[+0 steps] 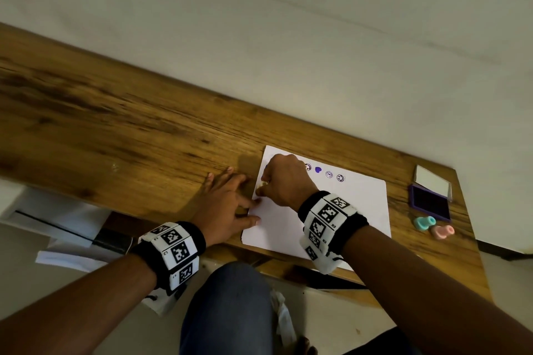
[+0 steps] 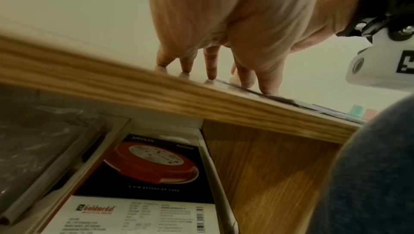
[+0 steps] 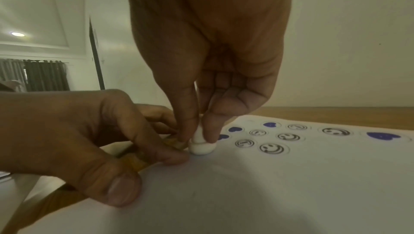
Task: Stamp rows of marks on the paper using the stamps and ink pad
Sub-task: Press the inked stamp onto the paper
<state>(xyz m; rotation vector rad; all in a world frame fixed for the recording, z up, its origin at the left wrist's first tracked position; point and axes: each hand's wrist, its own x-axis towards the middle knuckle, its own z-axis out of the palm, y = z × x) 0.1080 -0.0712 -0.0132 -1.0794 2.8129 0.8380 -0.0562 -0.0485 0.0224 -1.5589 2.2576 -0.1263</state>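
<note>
Under the pinch of the right hand (image 3: 208, 78), fingers closed on a white stamp (image 3: 202, 146) pressed upright to the paper (image 3: 268, 193) beside the printed marks (image 3: 271, 148), left hand (image 3: 74, 138) flat, steadying the sheet's edge just alongside.

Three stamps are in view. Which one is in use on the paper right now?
The white stamp, pinched by the right hand and standing on the paper. The teal stamp and pink stamp lie idle beside the ink pad.

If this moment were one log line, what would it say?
step: stamping | right hand: pinches white stamp, base on paper | left hand: fingers flat, steadying paper edge | teal stamp, pink stamp: idle beside ink pad
</note>
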